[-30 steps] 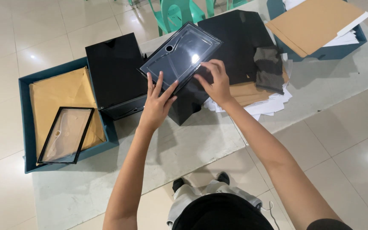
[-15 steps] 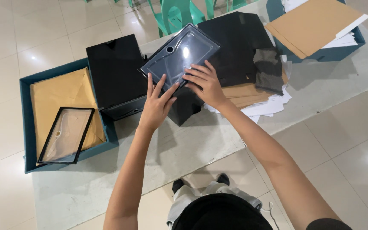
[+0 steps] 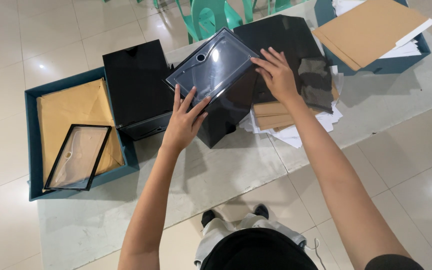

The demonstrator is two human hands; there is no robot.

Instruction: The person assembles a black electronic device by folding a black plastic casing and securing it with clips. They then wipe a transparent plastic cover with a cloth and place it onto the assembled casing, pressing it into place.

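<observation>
The person stands at a pale table (image 3: 141, 220), both arms stretched out over it. The left hand (image 3: 183, 125) lies with fingers spread against the near left corner of a clear lid (image 3: 211, 67), thumb tucked under its edge, so it steadies the lid rather than closing round it. The right hand (image 3: 276, 75) rests open at the lid's right corner, fingers fanned flat and touching its edge; it grips nothing tightly.

The lid has a black frame and a see-through panel with a small hole near the far side. It sits tilted on top of a black box (image 3: 226, 112) in the middle of the table, its far corner raised. Whether it is fully seated on the box I cannot tell.

Just left of this box stands a second black box (image 3: 138, 87), touching or nearly touching it. Farther left is a teal tray (image 3: 32, 145) lined with brown paper (image 3: 71, 107), and a second lid (image 3: 78, 157) lies flat on that paper at the near side.

To the right, beneath and beyond the right hand, are a black sheet (image 3: 286, 35), a grey cloth (image 3: 316, 80), brown envelopes (image 3: 271, 115) and white papers (image 3: 296, 135) in a loose heap. At the far right another teal tray (image 3: 421, 50) holds brown folders (image 3: 371, 30). Green chairs (image 3: 211, 15) stand beyond the table.
</observation>
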